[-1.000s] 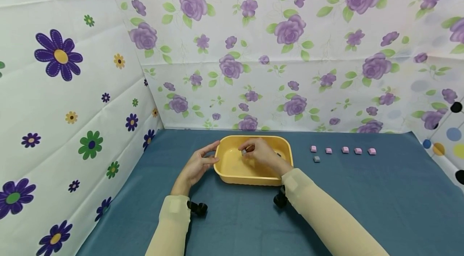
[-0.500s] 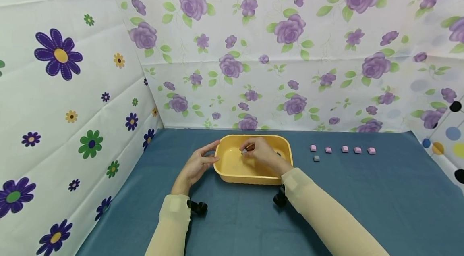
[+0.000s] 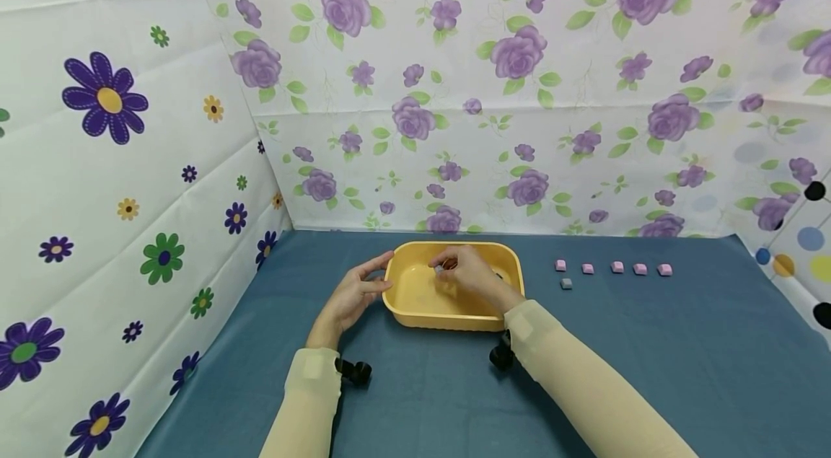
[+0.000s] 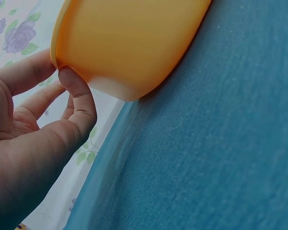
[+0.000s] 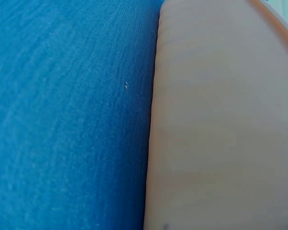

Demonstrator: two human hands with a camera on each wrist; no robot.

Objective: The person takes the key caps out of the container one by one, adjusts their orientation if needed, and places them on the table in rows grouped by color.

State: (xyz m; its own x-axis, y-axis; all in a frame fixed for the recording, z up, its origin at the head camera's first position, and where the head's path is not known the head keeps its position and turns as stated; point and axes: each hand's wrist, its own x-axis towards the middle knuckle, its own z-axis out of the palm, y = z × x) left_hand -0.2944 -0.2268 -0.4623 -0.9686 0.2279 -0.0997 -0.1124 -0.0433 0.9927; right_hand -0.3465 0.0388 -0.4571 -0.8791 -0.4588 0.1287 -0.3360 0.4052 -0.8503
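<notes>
A yellow plastic basin (image 3: 415,314) stands on the blue cloth in the head view. My left hand (image 3: 350,296) pinches its left rim between thumb and fingers; the left wrist view shows the thumb (image 4: 79,91) bent against the edge. Inside the basin, my right hand (image 3: 469,272) pinches a small grey cube (image 3: 438,269) between thumb and fingertips. A small dark piece (image 3: 498,275) shows behind the right wrist, mostly hidden. Only the basin's outer wall (image 5: 221,120) and the cloth fill the right wrist view; the right hand is out of sight there.
Several small pink blocks (image 3: 617,267) form a row to the right of the basin. One grey cube (image 3: 567,284) lies in front of the row's left end. Flowered sheets (image 3: 415,119) hang behind and along the left side of the cloth-covered table (image 3: 649,357).
Both hands stay in the same places. The grey cube between the right fingertips has turned slightly, and those fingers have shifted a little.
</notes>
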